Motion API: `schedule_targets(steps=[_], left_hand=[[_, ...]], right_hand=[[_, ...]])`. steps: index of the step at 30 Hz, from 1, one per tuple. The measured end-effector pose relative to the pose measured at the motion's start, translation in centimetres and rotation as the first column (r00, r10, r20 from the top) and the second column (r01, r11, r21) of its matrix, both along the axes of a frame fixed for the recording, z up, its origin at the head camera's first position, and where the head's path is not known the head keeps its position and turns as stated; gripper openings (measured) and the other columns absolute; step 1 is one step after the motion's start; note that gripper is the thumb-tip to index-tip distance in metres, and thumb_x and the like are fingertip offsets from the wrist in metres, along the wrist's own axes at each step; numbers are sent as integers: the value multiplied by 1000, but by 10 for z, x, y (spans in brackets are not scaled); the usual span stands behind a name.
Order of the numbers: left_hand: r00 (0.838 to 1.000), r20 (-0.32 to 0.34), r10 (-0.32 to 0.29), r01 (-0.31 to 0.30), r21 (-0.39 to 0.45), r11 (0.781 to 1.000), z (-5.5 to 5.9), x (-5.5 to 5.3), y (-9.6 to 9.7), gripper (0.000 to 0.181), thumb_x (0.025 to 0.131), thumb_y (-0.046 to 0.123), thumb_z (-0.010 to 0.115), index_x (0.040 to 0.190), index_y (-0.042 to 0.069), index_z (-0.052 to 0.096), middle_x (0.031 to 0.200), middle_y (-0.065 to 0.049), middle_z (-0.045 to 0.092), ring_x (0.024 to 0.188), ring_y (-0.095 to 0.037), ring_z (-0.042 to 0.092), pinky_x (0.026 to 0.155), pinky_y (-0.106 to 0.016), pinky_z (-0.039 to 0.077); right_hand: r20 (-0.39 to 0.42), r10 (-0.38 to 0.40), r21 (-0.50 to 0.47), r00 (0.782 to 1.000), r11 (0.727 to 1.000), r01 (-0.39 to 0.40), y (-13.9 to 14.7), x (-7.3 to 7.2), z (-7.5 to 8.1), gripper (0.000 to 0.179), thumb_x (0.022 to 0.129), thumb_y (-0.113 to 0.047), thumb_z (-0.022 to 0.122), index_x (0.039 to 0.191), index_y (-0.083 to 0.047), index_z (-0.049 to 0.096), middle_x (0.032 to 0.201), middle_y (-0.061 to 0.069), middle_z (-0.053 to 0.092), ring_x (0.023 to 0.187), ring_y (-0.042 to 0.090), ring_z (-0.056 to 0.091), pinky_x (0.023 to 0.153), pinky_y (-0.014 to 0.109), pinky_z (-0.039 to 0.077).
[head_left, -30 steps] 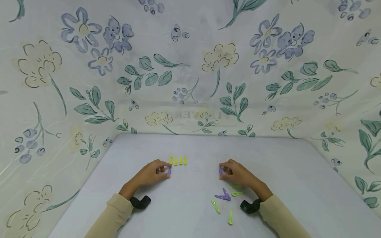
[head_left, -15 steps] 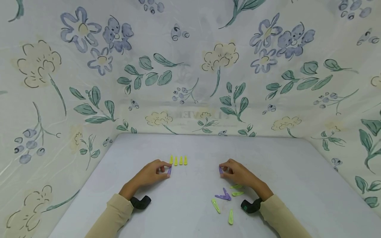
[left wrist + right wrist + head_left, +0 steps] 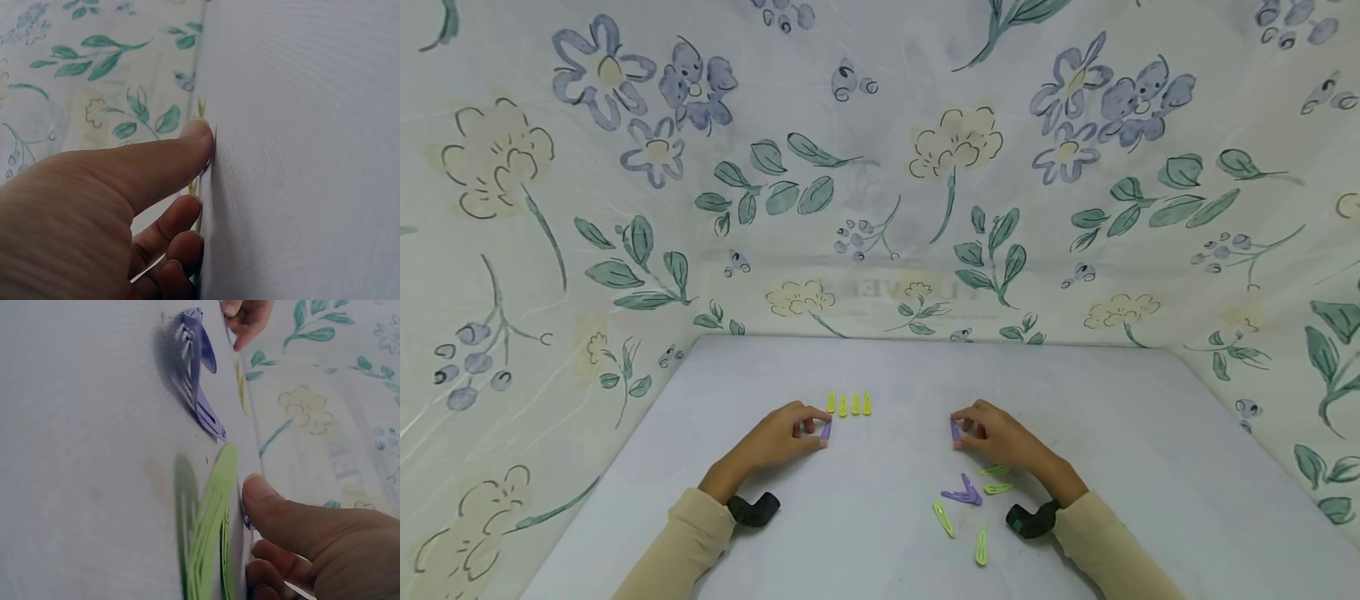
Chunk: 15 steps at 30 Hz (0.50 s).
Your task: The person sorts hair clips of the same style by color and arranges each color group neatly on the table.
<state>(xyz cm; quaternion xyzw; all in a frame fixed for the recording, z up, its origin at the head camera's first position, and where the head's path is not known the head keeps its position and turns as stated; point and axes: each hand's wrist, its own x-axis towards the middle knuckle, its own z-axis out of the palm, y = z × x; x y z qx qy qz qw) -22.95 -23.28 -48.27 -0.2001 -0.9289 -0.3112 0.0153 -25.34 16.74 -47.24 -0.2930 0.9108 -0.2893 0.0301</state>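
Observation:
My left hand (image 3: 786, 435) pinches a purple snap hair clip (image 3: 827, 429) between thumb and index finger, low over the white table, just below the left end of a row of yellow hair clips (image 3: 855, 405). Across from it, my right hand (image 3: 996, 435) pinches another purple hair clip (image 3: 956, 430) the same way. In the left wrist view the thumb (image 3: 175, 153) covers most of its clip. In the right wrist view only a bit of purple clip (image 3: 247, 519) shows behind the thumb. Purple clips (image 3: 964, 492) lie together below the right hand.
Several green hair clips lie around the purple ones, among them one nearest me (image 3: 981, 547), one tilted at the left (image 3: 943, 520) and one by the right wrist (image 3: 998, 489). Floral sheeting (image 3: 880, 275) walls the white table (image 3: 880, 533) at the back and sides.
Both hands keep their pinch on the purple hair clips and stay almost still. The clip in my right hand has tilted slightly. The loose clips have not moved.

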Motion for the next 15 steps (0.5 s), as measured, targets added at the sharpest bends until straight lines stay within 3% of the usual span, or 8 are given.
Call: schedule_targets(steps=[15], left_hand=[[1000,-10,3,-3,11,1000,3,3,2,35,87,26,78,119,13,70,92,2,58,77,-10,49,68,-24,43]], right_hand=[[-16,6,2,1000,1000,-6,-1,0,-2,41,90,-25,75,124,-4,67,98,0,59,75,6,48,65,20,44]])
